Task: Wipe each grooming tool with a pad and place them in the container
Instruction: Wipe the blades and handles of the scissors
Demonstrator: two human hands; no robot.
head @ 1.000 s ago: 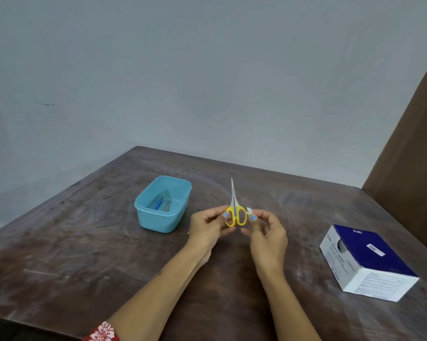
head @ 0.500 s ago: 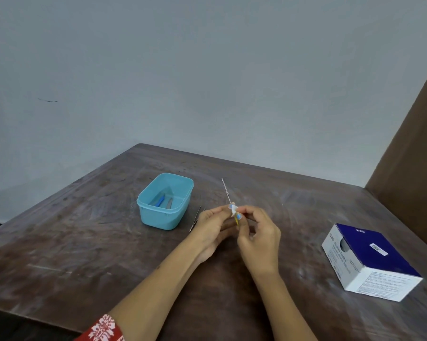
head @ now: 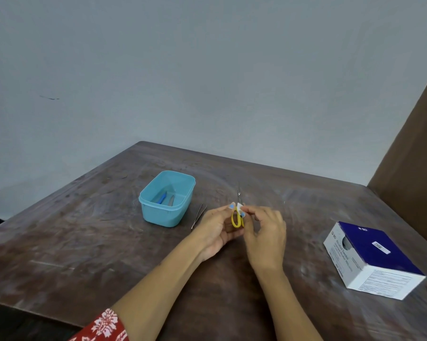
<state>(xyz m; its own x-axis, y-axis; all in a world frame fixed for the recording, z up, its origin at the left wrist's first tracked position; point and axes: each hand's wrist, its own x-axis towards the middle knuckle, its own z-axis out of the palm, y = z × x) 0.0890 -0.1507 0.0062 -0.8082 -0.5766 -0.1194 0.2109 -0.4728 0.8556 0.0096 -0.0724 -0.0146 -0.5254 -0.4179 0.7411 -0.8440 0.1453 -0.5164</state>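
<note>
Small scissors [head: 237, 217] with yellow loop handles are held at the centre of the frame, above the dark wooden desk [head: 84, 242], blades pointing toward the top of the frame. The left hand [head: 216, 230] is curled around the handles, thumb and fingers closed on them. A small white pad [head: 239, 207] is pinched against the scissors just above the handles by the fingertips of the right hand [head: 266, 232], whose other fingers are loosely bent. Light blue polish is seen on several nails. Left of the hands, a light blue plastic container [head: 167, 199] stands on the desk; inside it, two slim tools [head: 167, 199] are noted, one with a blue handle, one grey. Between the container and the left hand, metal tweezers [head: 198, 216] lie flat on the desk, just beside the left hand. At the right of the frame, well apart from the hands, a blue-and-white box of alcohol swabs [head: 372, 259] rests on the desk. A red floral sleeve [head: 104, 326] is visible at the bottom edge.
</note>
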